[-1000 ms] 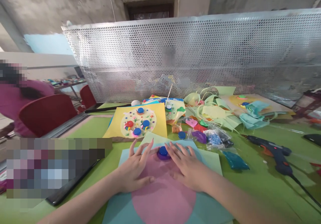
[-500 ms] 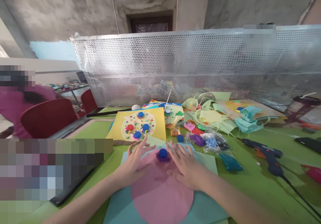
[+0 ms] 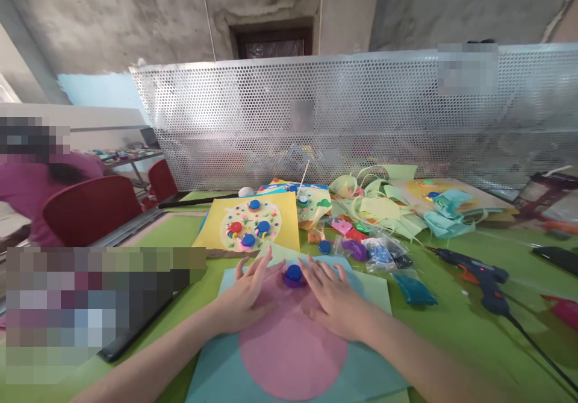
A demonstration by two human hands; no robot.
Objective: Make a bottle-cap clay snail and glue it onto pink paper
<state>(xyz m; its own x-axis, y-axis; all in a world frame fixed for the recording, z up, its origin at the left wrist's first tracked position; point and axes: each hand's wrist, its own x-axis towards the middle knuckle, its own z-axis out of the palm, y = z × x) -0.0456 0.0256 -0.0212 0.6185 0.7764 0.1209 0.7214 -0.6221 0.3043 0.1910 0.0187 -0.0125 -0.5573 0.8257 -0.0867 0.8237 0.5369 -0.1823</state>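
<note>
A pink paper circle point(image 3: 293, 355) lies on a light blue sheet point(image 3: 210, 367) in front of me. Near the circle's top edge sits a blue bottle cap point(image 3: 294, 272) with a purple rim of what looks like clay below it. My left hand point(image 3: 247, 288) is left of the cap, fingers spread, over the circle's upper left edge. On the other side my right hand point(image 3: 332, 294) rests with fingers stretched out on the circle's upper right, fingertips close beside the cap. Neither hand holds anything.
Beyond the sheet lies a yellow card point(image 3: 289, 210) with capped figures. To the right are clay packets point(image 3: 354, 250), a loose blue cap point(image 3: 324, 247), a teal packet point(image 3: 414, 288) and a corded glue gun point(image 3: 483, 276). Paper scraps point(image 3: 383, 204) lie before a perforated metal screen point(image 3: 361, 114).
Both hands stay nearly in place, with the left fingers shifting slightly. The pink circle looks flatter against the blue sheet. The view has shifted a little.
</note>
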